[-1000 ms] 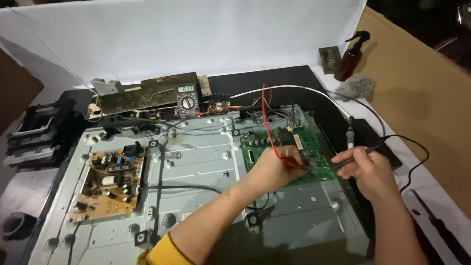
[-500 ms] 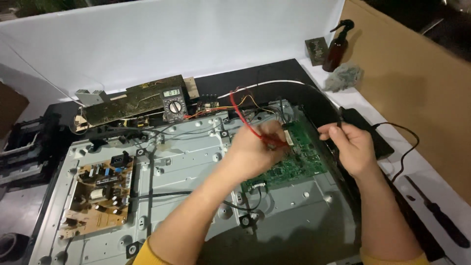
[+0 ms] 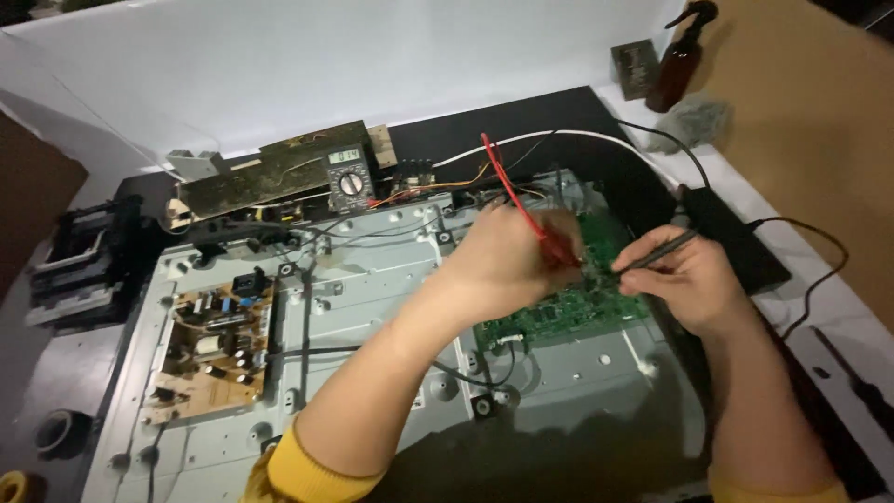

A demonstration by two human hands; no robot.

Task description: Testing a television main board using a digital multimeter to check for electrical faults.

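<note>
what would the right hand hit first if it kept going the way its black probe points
The right hand points its black probe down and left, so it would likely meet the green circuit board first, close beside the left hand. Depth there is hard to judge.

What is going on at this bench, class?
A person in yellow sleeves leans over an opened flat-panel chassis of grey metal. The left hand holds a red test probe and the right hand a thin black probe, both tips down on the green circuit board. A dial multimeter lies at the back edge, and a tan power board sits on the left.
</note>
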